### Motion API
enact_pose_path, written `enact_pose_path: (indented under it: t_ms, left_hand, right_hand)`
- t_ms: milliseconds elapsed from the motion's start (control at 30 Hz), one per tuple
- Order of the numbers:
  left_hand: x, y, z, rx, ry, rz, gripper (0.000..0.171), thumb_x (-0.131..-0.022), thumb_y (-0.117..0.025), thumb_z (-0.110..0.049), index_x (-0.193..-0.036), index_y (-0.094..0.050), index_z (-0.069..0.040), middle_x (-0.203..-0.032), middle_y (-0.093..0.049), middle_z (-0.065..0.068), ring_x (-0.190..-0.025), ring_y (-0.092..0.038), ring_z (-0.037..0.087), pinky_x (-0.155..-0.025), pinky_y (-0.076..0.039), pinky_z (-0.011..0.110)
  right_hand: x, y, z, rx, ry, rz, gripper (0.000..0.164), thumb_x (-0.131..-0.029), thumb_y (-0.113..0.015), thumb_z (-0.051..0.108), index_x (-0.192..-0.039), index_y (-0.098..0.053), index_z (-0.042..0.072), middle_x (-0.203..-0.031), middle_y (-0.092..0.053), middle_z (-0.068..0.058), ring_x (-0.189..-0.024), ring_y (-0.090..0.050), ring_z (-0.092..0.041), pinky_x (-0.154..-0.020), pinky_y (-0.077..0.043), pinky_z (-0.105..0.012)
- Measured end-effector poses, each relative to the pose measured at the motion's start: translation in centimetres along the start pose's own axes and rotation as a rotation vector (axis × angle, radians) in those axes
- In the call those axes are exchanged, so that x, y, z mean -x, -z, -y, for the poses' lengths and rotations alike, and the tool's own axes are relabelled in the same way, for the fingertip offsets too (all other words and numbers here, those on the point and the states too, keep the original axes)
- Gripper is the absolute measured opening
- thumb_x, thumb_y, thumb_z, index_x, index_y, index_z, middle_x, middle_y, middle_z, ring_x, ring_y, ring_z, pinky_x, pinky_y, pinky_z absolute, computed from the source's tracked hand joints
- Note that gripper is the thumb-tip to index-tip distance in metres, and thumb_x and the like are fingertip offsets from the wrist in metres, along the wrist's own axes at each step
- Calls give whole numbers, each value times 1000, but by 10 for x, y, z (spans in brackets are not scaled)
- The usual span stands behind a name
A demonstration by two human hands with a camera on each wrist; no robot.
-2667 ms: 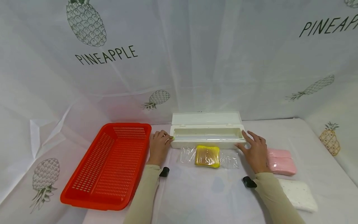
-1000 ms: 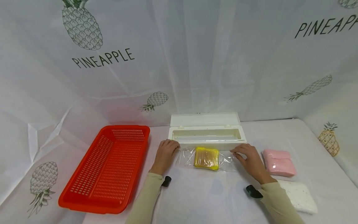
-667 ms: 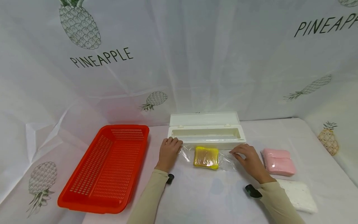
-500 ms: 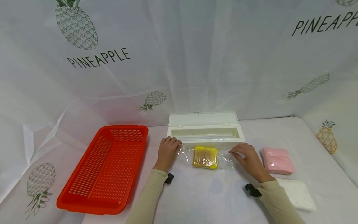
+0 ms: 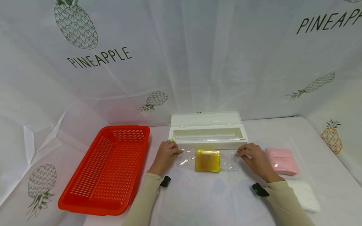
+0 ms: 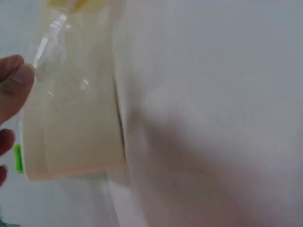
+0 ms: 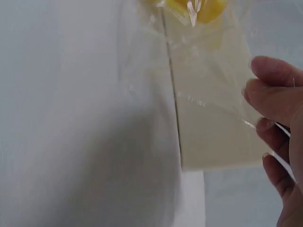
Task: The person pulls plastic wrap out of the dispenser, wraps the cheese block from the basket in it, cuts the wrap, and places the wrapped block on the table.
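A yellow-edged, brown toast-shaped piece [image 5: 207, 161] lies under clear plastic film [image 5: 186, 159] on the cloth, just in front of a white cling film dispenser [image 5: 209, 145]. My left hand [image 5: 165, 157] pinches the film's left end between thumb and fingers. At its right end, my right hand [image 5: 256, 159] pinches the film too. The film's far edge runs taut between both hands. In the wrist views, the film [image 6: 61, 52] spans in front of the dispenser's pale wall [image 7: 213, 127]. A green tab [image 6: 19, 159] shows at the dispenser's left end.
The dispenser's lid [image 5: 205, 118] is raised at the back. A red perforated basket [image 5: 135, 188] stands on the left. On the right lie a pink slice-shaped piece [image 5: 281, 160] and a white slab [image 5: 304, 195] partly behind the right sleeve.
Both hands came from the dispenser's ends to the film's ends. Over the last half second they moved slightly apart, and the film drew tighter over the toast-shaped piece.
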State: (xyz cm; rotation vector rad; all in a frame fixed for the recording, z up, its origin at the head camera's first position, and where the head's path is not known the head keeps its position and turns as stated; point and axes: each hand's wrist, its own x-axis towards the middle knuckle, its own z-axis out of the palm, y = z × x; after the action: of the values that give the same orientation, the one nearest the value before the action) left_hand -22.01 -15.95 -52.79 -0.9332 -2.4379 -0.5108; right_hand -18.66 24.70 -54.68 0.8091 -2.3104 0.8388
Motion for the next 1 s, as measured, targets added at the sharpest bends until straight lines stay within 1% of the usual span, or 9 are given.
enact_pose_path:
  t_ms: [133, 267, 367, 500, 600, 700, 833, 900, 1000]
  left_hand:
    - [5, 6, -2, -171, -141, 98, 18, -81, -87, -12, -96, -87, -23, -90, -64, -4, -92, -58, 17, -88, -48, 34]
    - [8, 8, -6, -314, -197, 197, 29, -82, -87, -9, -104, -86, -27, -97, -65, -3, -98, -57, 17, -94, -49, 32]
    - [11, 7, -9, -349, -170, 266, 37, -83, -87, -6, -112, -85, -28, -100, -66, -2, -100, -57, 18, -95, -50, 33]
    - [19, 4, -10, -264, -43, 335, 34, -92, -81, -10, -121, -82, -26, -104, -71, -5, -104, -60, 17, -96, -50, 33]
    - [26, 6, -10, -183, 61, 301, 31, -96, -78, -14, -125, -80, -23, -108, -74, -7, -103, -62, 16, -94, -49, 34]
    - [27, 11, -16, -123, 116, 195, 31, -93, -81, -13, -123, -80, -18, -109, -73, -2, -99, -62, 20, -89, -50, 36]
    - [15, 13, -43, -87, 108, 114, 34, -89, -86, -20, -123, -79, -16, -116, -69, 2, -108, -62, 25, -94, -52, 41]
    - [6, 7, -60, -91, 88, 141, 43, -89, -87, -30, -128, -76, -16, -125, -69, 3, -117, -62, 25, -101, -51, 43]
    - [-2, -9, -82, -139, 74, 249, 64, -88, -85, -47, -142, -66, -18, -142, -64, 4, -131, -58, 25, -113, -45, 42]
  right_hand:
    - [1, 3, 0, 124, 106, 64, 41, -60, -90, -17, -86, -82, 13, -96, -72, 0, -92, -63, -24, -83, -47, -38]
    - [4, 3, 5, 184, 117, 156, 39, -66, -87, -16, -93, -84, 13, -100, -72, -1, -96, -64, -26, -83, -52, -44]
    - [8, 5, 8, 223, 115, 240, 38, -74, -85, -10, -104, -84, 12, -107, -73, -3, -101, -65, -28, -84, -55, -49]
    - [15, 8, 11, 223, 100, 289, 39, -80, -83, -3, -117, -80, 9, -117, -76, -5, -106, -67, -30, -86, -55, -50]
    - [17, 12, 13, 210, 65, 239, 46, -78, -83, -3, -122, -78, 8, -123, -75, -7, -105, -68, -30, -84, -53, -50]
    - [14, 16, 20, 219, 37, 167, 50, -78, -85, 0, -126, -77, 9, -130, -72, -9, -106, -67, -32, -82, -52, -51]
    - [1, 9, 41, 206, 34, 133, 52, -82, -86, 10, -133, -73, 9, -140, -66, -13, -113, -65, -36, -88, -52, -56]
    - [-6, -2, 55, 197, 43, 159, 58, -83, -87, 17, -137, -70, 8, -145, -62, -15, -118, -64, -38, -93, -51, -58]
    - [-14, -24, 74, 189, 42, 233, 73, -80, -92, 26, -144, -63, 4, -152, -56, -18, -126, -62, -40, -100, -50, -59]
